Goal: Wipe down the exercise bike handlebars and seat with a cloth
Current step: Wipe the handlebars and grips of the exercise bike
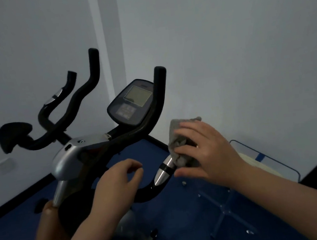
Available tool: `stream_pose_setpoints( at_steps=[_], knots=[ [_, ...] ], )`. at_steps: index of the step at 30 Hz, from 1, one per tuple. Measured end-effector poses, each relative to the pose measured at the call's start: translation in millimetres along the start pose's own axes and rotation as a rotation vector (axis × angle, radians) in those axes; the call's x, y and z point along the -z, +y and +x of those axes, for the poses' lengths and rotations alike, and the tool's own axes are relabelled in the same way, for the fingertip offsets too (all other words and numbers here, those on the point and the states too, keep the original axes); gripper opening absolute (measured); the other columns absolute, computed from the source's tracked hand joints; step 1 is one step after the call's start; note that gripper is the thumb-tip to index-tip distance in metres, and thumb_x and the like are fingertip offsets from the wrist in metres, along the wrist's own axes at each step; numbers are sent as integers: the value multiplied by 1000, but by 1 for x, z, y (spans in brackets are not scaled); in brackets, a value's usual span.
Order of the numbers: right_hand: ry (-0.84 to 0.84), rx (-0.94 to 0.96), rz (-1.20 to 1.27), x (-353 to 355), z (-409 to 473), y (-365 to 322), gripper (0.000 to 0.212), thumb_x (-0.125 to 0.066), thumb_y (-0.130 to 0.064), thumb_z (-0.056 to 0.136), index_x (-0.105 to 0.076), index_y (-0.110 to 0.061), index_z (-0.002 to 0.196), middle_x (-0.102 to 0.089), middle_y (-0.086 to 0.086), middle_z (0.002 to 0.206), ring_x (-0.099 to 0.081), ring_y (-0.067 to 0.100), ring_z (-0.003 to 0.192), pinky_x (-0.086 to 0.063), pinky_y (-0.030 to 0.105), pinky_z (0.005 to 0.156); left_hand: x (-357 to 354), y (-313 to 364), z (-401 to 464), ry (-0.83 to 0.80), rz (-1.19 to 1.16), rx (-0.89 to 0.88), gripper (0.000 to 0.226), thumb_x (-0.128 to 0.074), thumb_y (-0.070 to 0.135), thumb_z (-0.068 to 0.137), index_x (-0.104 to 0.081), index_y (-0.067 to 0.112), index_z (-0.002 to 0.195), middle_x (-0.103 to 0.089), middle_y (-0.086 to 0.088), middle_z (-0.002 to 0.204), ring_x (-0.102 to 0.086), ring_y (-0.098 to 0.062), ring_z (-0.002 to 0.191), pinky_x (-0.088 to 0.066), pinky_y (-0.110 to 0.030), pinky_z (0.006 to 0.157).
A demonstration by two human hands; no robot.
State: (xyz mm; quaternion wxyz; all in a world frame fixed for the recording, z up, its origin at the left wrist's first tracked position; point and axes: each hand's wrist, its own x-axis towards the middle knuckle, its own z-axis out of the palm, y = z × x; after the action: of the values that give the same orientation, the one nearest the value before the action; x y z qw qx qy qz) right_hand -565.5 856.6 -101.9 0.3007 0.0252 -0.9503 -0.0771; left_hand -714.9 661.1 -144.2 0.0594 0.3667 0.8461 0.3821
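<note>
Gripping a grey cloth (pixel 178 137), the right hand (pixel 204 150) wraps it over the near grip of the bike's handlebar (pixel 139 130), at about 4 o'clock from the console (pixel 133 103); its fingers (pixel 183 128) curl over the cloth and the thumb lies beneath, by the chrome sensor (pixel 164 171). The left hand (pixel 115 184) hovers at 9 o'clock from that sensor, fingers loosely curled, holding nothing. The seat is not clearly visible. Blue floor (pixel 188 226) lies below.
</note>
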Motion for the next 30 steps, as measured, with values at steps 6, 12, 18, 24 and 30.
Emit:
stream_pose_setpoints(
  at_steps=[6, 12, 18, 24, 30],
  knots=[
    [-20, 44, 73, 3, 8, 7, 20, -72, -15, 85, -72, -11, 105, -70, 1, 112, -60, 21, 116, -43, 43, 105, 0, 0, 1, -15, -74, 27, 9, -61, 34, 91, -64, 41, 97, -63, 27, 93, -56, 10, 92, -40, -12, 76],
    [-1, 114, 267, -11, 11, -3, 5, -69, -3, 86, -73, -5, 90, -71, 7, 111, -66, 19, 109, -46, 40, 104, -3, 47, 40, -125, -593, 113, 20, -58, 37, 93, -66, 24, 107, -71, 1, 106, -65, -8, 97, -48, -26, 86],
    [70, 133, 251, -10, 11, -4, 12, -65, -9, 92, -73, -4, 84, -68, 12, 102, -65, 28, 98, -51, 37, 86, -16, 71, 64, -391, -827, 191, 26, -60, 23, 95, -68, 3, 108, -69, -9, 93, -62, -12, 82, -50, -22, 76],
    [178, 37, 206, -2, -26, -11, 14, -63, -12, 92, -74, -7, 86, -66, 5, 83, -61, 21, 74, -51, 30, 68, -26, 65, 64, -286, -953, 332, 8, -68, 9, 88, -71, 2, 85, -67, -8, 74, -64, -9, 61, -56, -19, 60],
    [-122, -235, 519, 4, -35, -24, 12, -65, -27, 90, -71, -19, 97, -69, -12, 89, -62, 1, 74, -53, 27, 64, -29, 66, 63, -276, -932, 343, 6, -68, 5, 87, -71, 4, 81, -67, -1, 66, -63, -3, 54, -51, -15, 54]
  ],
)
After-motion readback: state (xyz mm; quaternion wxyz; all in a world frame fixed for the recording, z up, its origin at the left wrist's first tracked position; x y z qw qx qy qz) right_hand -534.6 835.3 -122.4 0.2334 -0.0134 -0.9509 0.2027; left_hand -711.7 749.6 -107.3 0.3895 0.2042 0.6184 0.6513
